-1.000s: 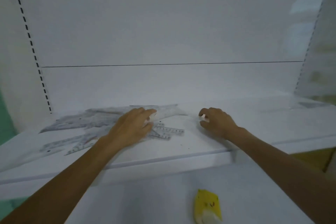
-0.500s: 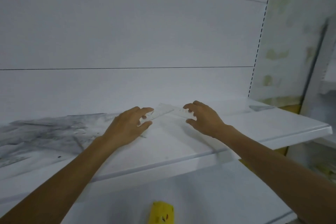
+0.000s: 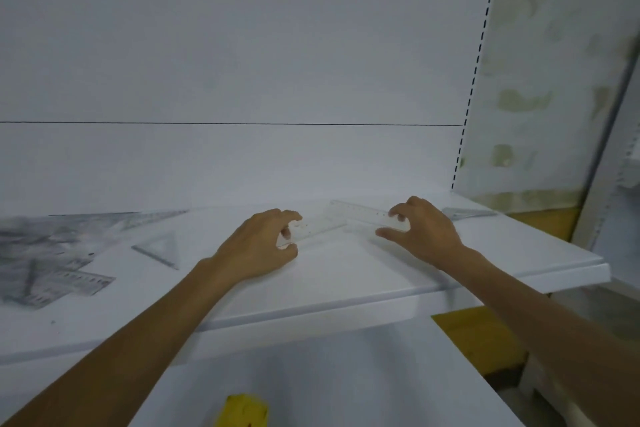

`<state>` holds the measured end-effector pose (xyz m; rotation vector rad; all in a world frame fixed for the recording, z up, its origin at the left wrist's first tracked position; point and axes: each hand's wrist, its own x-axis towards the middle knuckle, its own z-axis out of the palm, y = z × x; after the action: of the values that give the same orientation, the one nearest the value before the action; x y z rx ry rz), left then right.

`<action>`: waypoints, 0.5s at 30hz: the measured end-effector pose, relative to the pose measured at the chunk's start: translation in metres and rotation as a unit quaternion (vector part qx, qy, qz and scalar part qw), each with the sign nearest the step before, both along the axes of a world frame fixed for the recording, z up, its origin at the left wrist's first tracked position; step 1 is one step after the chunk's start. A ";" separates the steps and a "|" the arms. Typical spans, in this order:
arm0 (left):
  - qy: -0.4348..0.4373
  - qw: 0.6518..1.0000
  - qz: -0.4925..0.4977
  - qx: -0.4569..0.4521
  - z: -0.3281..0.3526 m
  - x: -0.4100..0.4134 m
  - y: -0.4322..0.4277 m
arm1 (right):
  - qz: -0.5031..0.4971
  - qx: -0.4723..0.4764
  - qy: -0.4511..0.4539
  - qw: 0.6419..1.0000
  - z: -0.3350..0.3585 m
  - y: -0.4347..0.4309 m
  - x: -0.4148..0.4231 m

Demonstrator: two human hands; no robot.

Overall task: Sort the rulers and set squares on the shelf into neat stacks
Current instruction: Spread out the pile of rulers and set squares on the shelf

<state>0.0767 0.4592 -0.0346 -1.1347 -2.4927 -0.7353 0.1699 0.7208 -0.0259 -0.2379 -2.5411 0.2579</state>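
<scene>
At the far left of the white shelf board [image 3: 346,291] lies a loose grey heap of transparent rulers and set squares [image 3: 52,253], crossing one another at all angles. Just right of it, lying flat and apart from the heap, is a small clear triangular set square [image 3: 160,248].

The left hand [image 3: 256,250] pinches the near end of a clear plastic ruler [image 3: 317,227], fingers curled over it and thumb below. The ruler's long axis runs from that hand up and to the right, away from the person. The right hand [image 3: 424,234] curls its fingers onto the right end of a second clear ruler [image 3: 363,211], whose long axis slants the other way, from the hand back towards the left. The two free ends meet mid-shelf in a shallow chevron; whether they overlap I cannot tell. Further right, a pale grey set square [image 3: 465,213] lies near the back corner.

The step in hand looks like starting a ruler stack on the shelf's right half. The next move calls for swinging both rulers parallel and laying one on the other with edges and ends flush. Thin, slick plastic will likely slide, so light downward pressure should help.
</scene>
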 end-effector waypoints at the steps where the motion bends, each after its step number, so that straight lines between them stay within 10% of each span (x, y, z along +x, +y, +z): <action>1: -0.003 1.000 -0.003 -0.003 0.000 0.000 0.008 | -0.011 -0.003 0.004 1.000 -0.001 0.009 0.002; 15: -0.011 1.000 0.016 -0.019 0.000 -0.008 0.055 | 0.042 -0.033 -0.010 0.999 -0.005 0.076 -0.010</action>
<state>0.0691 0.5144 -0.0348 -1.1028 -2.5477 -0.6982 0.1600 0.7972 -0.0307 -0.1605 -2.5675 0.3746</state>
